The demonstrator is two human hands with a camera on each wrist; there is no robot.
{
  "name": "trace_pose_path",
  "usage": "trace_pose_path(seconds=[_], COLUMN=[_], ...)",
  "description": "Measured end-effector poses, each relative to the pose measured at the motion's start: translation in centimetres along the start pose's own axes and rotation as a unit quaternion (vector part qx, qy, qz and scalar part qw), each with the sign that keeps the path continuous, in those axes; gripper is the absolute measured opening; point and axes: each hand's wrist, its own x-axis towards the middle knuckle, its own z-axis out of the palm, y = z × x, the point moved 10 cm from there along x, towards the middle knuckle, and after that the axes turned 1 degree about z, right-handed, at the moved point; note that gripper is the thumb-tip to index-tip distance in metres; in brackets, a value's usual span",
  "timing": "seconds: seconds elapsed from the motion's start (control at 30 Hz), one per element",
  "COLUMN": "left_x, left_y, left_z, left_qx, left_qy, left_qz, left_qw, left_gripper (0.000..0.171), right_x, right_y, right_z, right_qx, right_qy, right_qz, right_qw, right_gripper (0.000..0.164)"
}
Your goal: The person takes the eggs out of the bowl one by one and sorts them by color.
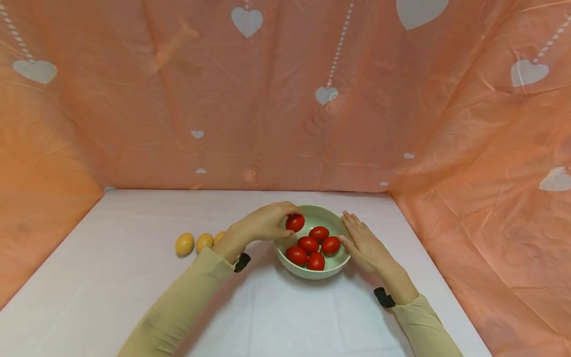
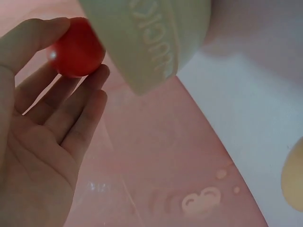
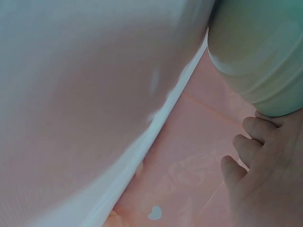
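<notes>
At the bowl's left rim my left hand (image 1: 267,221) pinches a red tomato (image 1: 295,222) between thumb and fingertips. The left wrist view shows the same tomato (image 2: 78,49) beside the outer wall of the bowl (image 2: 156,42), which has raised lettering. In the head view the pale green bowl (image 1: 327,215) contains several more red tomatoes (image 1: 308,244). My right hand (image 1: 368,246) rests against the bowl's right side, fingers mostly straight and thumb over the rim. Its fingers (image 3: 255,130) touch the bowl low down in the right wrist view.
Yellow oval fruits (image 1: 185,244) lie in a row on the white-covered table (image 1: 134,277), left of the bowl; the rightmost is partly hidden behind my left wrist. An orange-pink sheet with pale hearts (image 1: 267,124) hangs behind the table and along its sides.
</notes>
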Motion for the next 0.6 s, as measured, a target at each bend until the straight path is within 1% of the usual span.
trace_pose_path(seconds=[0.23, 0.37, 0.47, 0.6], left_x=[-1.8, -3.1, -4.2, -5.8], left_y=[0.0, 0.1, 0.1, -0.2], left_z=[-1.7, -2.7, -3.5, -4.3], left_qx=[-0.049, -0.051, -0.046, -0.045], left_qy=[0.057, 0.093, 0.11, 0.117], left_qz=[0.002, 0.011, 0.012, -0.007], left_qw=[0.9971, 0.9944, 0.9928, 0.992], left_gripper=[0.044, 0.042, 0.042, 0.048], right_x=[0.0, 0.0, 0.1, 0.1], right_y=[-0.1, -0.1, 0.1, 0.3], right_z=[-0.1, 0.0, 0.1, 0.3], right_qx=[0.002, 0.002, 0.004, 0.002], right_qy=[0.007, 0.003, -0.004, -0.006], right_qz=[-0.005, -0.004, 0.002, 0.003], right_qw=[1.0, 1.0, 1.0, 1.0], right_gripper=[0.065, 0.065, 0.066, 0.067])
